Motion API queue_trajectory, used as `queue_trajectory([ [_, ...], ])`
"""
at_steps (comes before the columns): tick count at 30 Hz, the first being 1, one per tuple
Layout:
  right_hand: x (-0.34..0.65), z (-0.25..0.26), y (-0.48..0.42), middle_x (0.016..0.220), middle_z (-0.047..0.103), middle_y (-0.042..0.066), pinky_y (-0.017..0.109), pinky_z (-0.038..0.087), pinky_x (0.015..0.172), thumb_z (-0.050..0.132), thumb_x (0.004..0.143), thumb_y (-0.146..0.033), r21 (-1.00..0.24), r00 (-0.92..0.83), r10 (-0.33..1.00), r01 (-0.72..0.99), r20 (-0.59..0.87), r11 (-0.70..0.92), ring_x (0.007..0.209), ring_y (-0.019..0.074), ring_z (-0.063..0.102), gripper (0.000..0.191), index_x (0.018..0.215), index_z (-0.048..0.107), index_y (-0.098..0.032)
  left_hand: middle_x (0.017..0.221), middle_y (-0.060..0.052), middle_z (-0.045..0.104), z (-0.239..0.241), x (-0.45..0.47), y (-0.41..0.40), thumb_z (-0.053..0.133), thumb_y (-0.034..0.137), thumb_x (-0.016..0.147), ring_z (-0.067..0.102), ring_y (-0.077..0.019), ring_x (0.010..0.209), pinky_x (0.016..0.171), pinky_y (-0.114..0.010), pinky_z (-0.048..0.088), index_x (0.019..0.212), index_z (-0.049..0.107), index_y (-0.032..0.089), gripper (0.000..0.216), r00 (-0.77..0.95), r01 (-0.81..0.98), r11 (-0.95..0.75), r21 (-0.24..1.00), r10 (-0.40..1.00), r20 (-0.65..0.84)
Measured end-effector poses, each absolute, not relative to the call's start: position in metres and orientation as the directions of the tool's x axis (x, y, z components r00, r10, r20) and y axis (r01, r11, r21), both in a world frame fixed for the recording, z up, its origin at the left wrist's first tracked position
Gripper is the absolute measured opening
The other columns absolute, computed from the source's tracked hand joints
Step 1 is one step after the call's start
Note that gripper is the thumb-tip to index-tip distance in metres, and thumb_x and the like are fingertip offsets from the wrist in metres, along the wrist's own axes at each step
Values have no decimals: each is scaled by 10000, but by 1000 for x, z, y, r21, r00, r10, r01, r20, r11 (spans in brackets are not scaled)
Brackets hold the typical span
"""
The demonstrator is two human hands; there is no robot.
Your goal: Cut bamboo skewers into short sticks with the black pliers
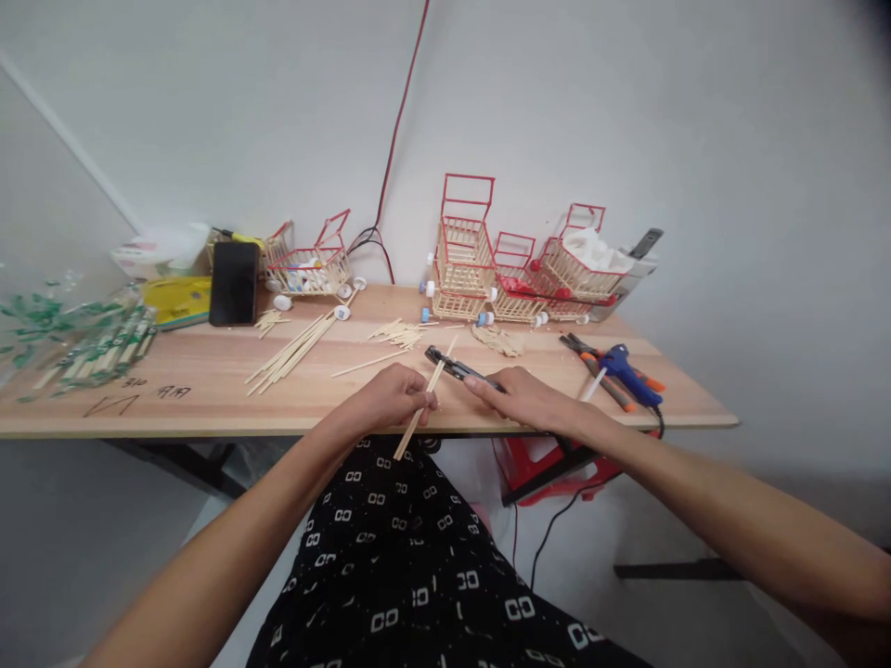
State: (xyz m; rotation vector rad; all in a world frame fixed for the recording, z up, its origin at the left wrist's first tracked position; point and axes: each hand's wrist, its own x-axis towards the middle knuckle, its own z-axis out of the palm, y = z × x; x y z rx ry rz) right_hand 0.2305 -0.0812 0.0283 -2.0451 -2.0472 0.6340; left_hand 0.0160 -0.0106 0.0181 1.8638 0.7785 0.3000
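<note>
Thin wooden sticks (410, 439), apparently two, are pinched in my left hand (395, 399) at the front edge of the table. They slant, with their lower ends past the edge and their upper ends over the tabletop. My right hand (519, 397) is closed around a dark pliers-like tool (456, 366). Its head lies across the upper part of the sticks; I cannot tell whether the jaws grip them. Short cut sticks (400, 333) are heaped just beyond my hands, and a bundle of longer sticks (296, 351) lies to the left.
Small stick-built shopping carts with red rims stand along the wall, one cart (465, 260) near the middle and another (310, 269) farther left. A phone (234, 284) leans by a yellow packet (182, 301). A blue glue gun (630, 376) and orange-handled pliers (604, 376) lie right. Wrapped chopsticks (115, 345) lie left.
</note>
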Motion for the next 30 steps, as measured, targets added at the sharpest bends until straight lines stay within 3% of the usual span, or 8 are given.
queue_trajectory([
  [6, 233, 20, -68, 535, 506, 55, 284, 244, 492, 237, 841, -768, -336, -7, 989, 941, -150, -45, 496, 130, 420, 711, 545, 476, -167, 542, 2, 609, 8, 22, -1, 558, 292, 712, 432, -87, 453, 467, -199, 330, 679, 648, 122, 195, 751, 369, -213, 905, 642, -155],
  [15, 241, 8, -57, 533, 529, 67, 277, 254, 472, 221, 816, -801, -329, -6, 989, 943, -148, -43, 489, 136, 454, 763, 526, 508, -156, 413, 48, 462, 2, 26, 8, 540, 300, 749, 319, -64, 371, 416, -200, 232, 620, 617, 127, 229, 745, 423, -143, 895, 617, -254],
  [18, 247, 9, -56, 480, 508, 52, 262, 309, 456, 223, 806, -814, -438, 5, 978, 894, -206, -96, 437, 123, 459, 760, 499, 473, -166, 384, 68, 396, -1, 25, 9, 536, 299, 747, 275, -64, 357, 403, -204, 200, 622, 603, 131, 219, 748, 430, -136, 893, 607, -268],
  [23, 259, 5, -58, 431, 455, -9, 211, 332, 371, 282, 765, -842, -718, 65, 957, 647, -283, -256, 347, 82, 406, 719, 553, 458, -178, 515, 33, 525, 3, 4, 12, 540, 396, 756, 351, -77, 433, 447, -204, 251, 728, 637, 124, 290, 765, 363, -228, 904, 626, -149],
  [26, 264, -2, -61, 428, 446, -21, 181, 312, 330, 309, 762, -837, -816, 74, 961, 514, -266, -265, 336, 69, 392, 706, 583, 471, -174, 565, 6, 574, 17, -20, 24, 531, 396, 766, 452, -108, 526, 529, -217, 306, 668, 632, 137, 295, 692, 455, -405, 793, 721, -28],
  [30, 269, -9, -64, 436, 449, -29, 166, 333, 315, 310, 773, -827, -885, 65, 969, 398, -236, -242, 327, 62, 397, 696, 605, 473, -171, 567, -15, 571, 33, -40, 47, 527, 322, 786, 499, -147, 590, 559, -244, 283, 565, 582, 168, 275, 514, 740, -528, 416, 843, 156],
])
